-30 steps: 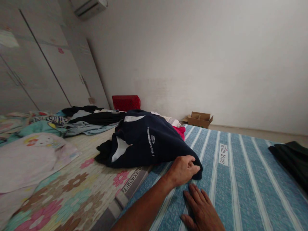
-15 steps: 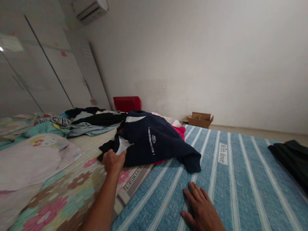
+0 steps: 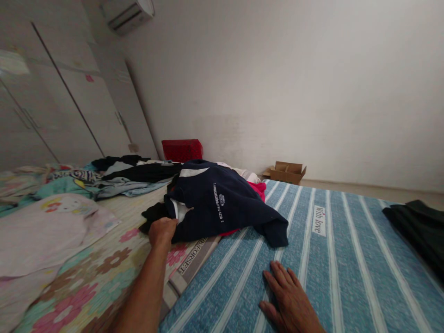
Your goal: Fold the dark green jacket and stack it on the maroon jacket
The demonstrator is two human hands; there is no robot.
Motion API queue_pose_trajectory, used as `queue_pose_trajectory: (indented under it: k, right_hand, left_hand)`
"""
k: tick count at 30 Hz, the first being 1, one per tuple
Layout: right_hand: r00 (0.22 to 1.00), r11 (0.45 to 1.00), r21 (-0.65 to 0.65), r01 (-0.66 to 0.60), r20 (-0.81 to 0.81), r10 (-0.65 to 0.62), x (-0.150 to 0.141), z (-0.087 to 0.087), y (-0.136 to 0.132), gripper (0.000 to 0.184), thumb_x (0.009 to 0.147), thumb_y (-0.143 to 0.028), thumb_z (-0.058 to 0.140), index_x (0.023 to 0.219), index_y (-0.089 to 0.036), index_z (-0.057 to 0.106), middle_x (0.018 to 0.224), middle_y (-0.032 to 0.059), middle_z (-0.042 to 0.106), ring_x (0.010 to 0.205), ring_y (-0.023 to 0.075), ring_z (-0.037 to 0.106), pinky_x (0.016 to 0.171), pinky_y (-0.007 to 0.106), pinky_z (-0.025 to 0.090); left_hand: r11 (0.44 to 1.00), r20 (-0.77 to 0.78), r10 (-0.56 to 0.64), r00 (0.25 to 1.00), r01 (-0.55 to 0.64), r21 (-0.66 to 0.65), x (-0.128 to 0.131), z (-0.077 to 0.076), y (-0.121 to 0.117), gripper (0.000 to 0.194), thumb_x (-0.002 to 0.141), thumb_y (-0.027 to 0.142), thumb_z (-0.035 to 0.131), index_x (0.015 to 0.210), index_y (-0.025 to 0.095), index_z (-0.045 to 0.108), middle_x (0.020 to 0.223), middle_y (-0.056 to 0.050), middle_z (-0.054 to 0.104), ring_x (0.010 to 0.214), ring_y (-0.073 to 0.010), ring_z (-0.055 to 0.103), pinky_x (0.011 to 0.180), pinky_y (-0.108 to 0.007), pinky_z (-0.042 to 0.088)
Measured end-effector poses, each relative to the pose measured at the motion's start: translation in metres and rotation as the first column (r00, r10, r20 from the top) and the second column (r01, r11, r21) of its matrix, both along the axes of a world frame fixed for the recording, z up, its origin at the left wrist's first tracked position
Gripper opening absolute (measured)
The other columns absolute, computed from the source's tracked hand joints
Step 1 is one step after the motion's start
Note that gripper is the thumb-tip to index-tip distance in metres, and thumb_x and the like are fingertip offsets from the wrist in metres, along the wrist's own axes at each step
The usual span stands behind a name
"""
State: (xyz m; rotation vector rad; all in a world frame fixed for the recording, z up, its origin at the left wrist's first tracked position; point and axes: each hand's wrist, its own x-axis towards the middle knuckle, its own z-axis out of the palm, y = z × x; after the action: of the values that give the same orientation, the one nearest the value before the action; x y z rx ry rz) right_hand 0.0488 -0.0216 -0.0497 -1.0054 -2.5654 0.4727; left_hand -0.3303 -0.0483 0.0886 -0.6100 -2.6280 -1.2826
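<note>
A dark navy sweatshirt [image 3: 229, 203] with white printing on it lies spread across the middle of the bed. My left hand [image 3: 162, 231] is closed on its near left edge, where a white patch shows. Black cloth [image 3: 152, 213] sticks out just beyond that hand. Pink-red cloth [image 3: 258, 189] shows from under the sweatshirt. My right hand [image 3: 287, 298] rests flat on the blue striped bedspread [image 3: 326, 273], fingers spread, with nothing in it, nearer to me than the sweatshirt's sleeve.
At the left are a pale pink garment [image 3: 48, 231] and a heap of mixed clothes [image 3: 121, 178] on a floral sheet [image 3: 83, 286]. Folded dark clothing [image 3: 419, 226] lies at the right edge. Behind the bed stand a red box [image 3: 182, 150] and an open cardboard box [image 3: 286, 173].
My left hand's fingers have closed further over the sweatshirt's edge, and the white patch beside them shows less. My right hand stays flat in place. The view has shifted slightly.
</note>
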Motion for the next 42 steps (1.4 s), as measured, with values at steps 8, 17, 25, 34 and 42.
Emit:
queue_pose_trajectory:
  k: [8, 17, 25, 34, 42]
  right_hand:
    - [0.996, 0.998, 0.047, 0.032, -0.085, -0.028, 0.000, -0.008, 0.000, 0.055, 0.080, -0.047, 0.058, 0.130, -0.026, 0.052, 0.143, 0.0097, 0.038, 0.132, 0.0319, 0.033, 0.108, 0.051, 0.025]
    - [0.936, 0.990, 0.001, 0.142, -0.325, -0.134, 0.005, -0.012, 0.003, 0.062, 0.085, -0.043, 0.051, 0.139, -0.015, 0.037, 0.137, 0.0133, 0.046, 0.125, 0.0254, 0.044, 0.103, 0.040, 0.038]
    - [0.870, 0.978, -0.084, 0.190, -0.448, -0.208, 0.003, -0.003, 0.006, 0.046, 0.086, -0.037, 0.050, 0.128, -0.019, 0.051, 0.122, 0.0101, 0.059, 0.113, 0.0239, 0.054, 0.098, 0.038, 0.043]
    - [0.655, 0.915, -0.383, 0.124, -0.661, -0.366, 0.006, 0.017, 0.014, 0.036, 0.088, -0.041, 0.048, 0.110, -0.017, 0.064, 0.102, 0.0081, 0.068, 0.094, 0.0215, 0.063, 0.084, 0.032, 0.050]
    - [0.662, 0.921, -0.377, 0.094, -0.668, -0.341, 0.005, 0.021, 0.015, 0.030, 0.088, -0.038, 0.048, 0.099, -0.017, 0.067, 0.087, 0.0050, 0.068, 0.085, 0.0185, 0.062, 0.078, 0.028, 0.049]
  left_hand:
    - [0.734, -0.031, -0.513, 0.858, 0.457, 0.502, 0.106, 0.066, 0.005, 0.022, 0.058, 0.033, 0.061, 0.052, 0.018, 0.046, 0.051, 0.006, 0.037, 0.051, -0.0091, 0.039, 0.049, -0.021, 0.032]
    - [0.392, 0.102, -0.865, 0.492, 0.535, 0.748, 0.214, 0.086, -0.008, 0.031, 0.058, 0.026, 0.066, 0.055, 0.019, 0.036, 0.046, 0.009, 0.032, 0.041, -0.0048, 0.030, 0.041, -0.018, 0.025]
    - [0.399, 0.153, -0.907, 0.393, 0.685, 0.610, 0.218, 0.074, -0.035, 0.028, 0.063, 0.029, 0.064, 0.053, 0.020, 0.039, 0.045, 0.006, 0.035, 0.039, -0.0073, 0.031, 0.040, -0.021, 0.023]
    - [0.005, 0.491, -0.866, 0.090, 0.985, -0.173, 0.221, 0.064, -0.055, 0.004, 0.062, 0.024, 0.060, 0.059, 0.022, 0.059, 0.058, 0.003, 0.060, 0.054, -0.0129, 0.051, 0.049, -0.022, 0.033]
    - [0.336, -0.055, -0.933, 0.355, 0.808, -0.484, 0.221, 0.041, 0.101, 0.014, 0.075, 0.023, 0.052, 0.082, 0.016, 0.062, 0.083, -0.008, 0.068, 0.079, -0.0205, 0.063, 0.070, -0.028, 0.043]
